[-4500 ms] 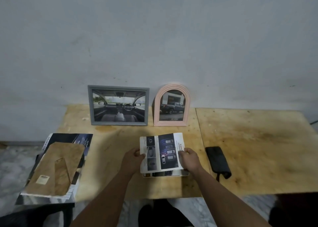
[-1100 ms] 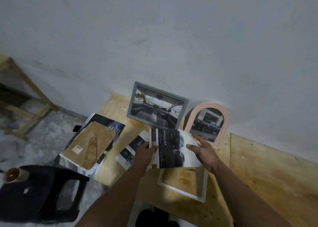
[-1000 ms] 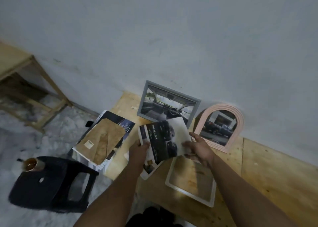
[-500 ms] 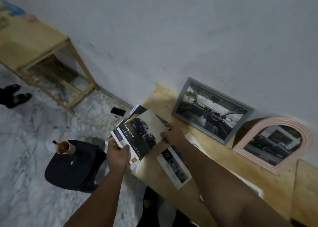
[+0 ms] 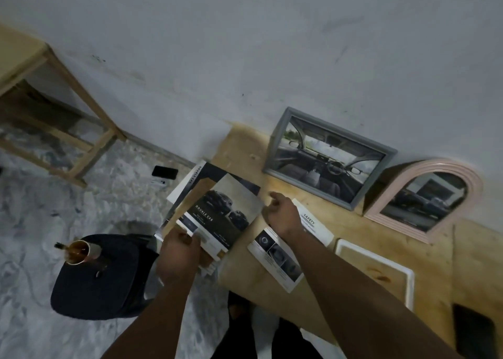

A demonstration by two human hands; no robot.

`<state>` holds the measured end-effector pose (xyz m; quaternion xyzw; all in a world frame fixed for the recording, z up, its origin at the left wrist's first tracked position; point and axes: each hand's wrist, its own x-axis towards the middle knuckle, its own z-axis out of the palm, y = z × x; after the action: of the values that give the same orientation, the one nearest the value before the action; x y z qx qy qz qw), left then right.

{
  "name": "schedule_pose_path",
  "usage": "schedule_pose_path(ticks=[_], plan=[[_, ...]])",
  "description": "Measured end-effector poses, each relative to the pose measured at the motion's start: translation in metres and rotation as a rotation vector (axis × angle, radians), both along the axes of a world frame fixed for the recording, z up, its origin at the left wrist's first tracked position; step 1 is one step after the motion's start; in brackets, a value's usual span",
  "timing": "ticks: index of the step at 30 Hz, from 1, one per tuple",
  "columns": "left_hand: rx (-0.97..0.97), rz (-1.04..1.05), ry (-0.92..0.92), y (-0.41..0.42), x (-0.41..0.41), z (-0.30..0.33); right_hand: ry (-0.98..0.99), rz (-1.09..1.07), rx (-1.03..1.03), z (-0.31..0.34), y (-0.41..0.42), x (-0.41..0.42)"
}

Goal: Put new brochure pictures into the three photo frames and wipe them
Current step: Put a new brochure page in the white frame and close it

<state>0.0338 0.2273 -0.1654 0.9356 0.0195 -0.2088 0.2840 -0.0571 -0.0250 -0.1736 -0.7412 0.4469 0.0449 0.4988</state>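
Right hand just let go of truck page, fingers loose, over safety page on table. Left hand alone pinches truck page above brochure stack. White frame waits unfilled; guessing truck page rejected.

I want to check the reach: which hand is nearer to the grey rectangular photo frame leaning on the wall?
Right. The right hand hovers just below the grey rectangular photo frame. The left hand is farther away, gripping the Double Cab brochure page.
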Motion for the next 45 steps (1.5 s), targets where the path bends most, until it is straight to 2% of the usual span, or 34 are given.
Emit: schedule_pose_path(ticks=[2, 5, 7, 10, 14, 16, 18, 20, 23, 25, 28, 32, 41, 45], plan=[[-0.022, -0.191, -0.078, -0.013, -0.007, 0.003, 0.032, -0.074, -0.097, 0.005, -0.008, -0.02], [-0.057, -0.546, -0.133, -0.049, -0.037, 0.009, 0.385, 0.122, -0.41, 0.014, -0.025, -0.061], [-0.059, -0.709, -0.049, -0.072, -0.062, 0.006, 0.527, 0.204, -0.453, 0.016, -0.034, -0.086], [-0.013, -0.836, 0.025, -0.09, -0.094, -0.008, 0.555, 0.232, -0.455, 0.005, -0.039, -0.099], [-0.016, -0.738, 0.077, -0.095, -0.107, -0.02, 0.498, 0.186, -0.449, -0.005, -0.04, -0.102], [-0.011, -0.716, 0.05, -0.096, -0.107, -0.02, 0.38, 0.162, -0.393, -0.004, -0.039, -0.107], [-0.018, -0.657, -0.012, -0.099, -0.106, -0.013, 0.129, 0.052, -0.165, 0.001, -0.039, -0.115], [-0.066, -0.549, -0.043, -0.108, -0.108, 0.0, -0.074, -0.15, 0.08, 0.013, -0.046, -0.129], [-0.226, -0.37, 0.168, -0.137, -0.117, 0.019, -0.22, -0.445, 0.244, 0.034, -0.065, -0.168], [-0.31, -0.394, 0.33, -0.164, -0.132, 0.034, -0.254, -0.585, 0.278, 0.043, -0.073, -0.206], [-0.393, -0.595, 0.32, -0.198, -0.167, 0.044, -0.238, -0.731, 0.185, 0.044, -0.073, -0.264], [-0.373, -0.695, 0.359, -0.215, -0.209, 0.037, -0.099, -0.767, -0.006, 0.029, -0.059, -0.32], [-0.125, -0.814, 0.27, -0.2, -0.227, -0.001, 0.285, -0.509, -0.204, 0.009, -0.032, -0.344], [0.013, -0.967, 0.149, -0.193, -0.221, -0.031, 0.432, -0.41, -0.265, 0.009, -0.034, -0.342]])
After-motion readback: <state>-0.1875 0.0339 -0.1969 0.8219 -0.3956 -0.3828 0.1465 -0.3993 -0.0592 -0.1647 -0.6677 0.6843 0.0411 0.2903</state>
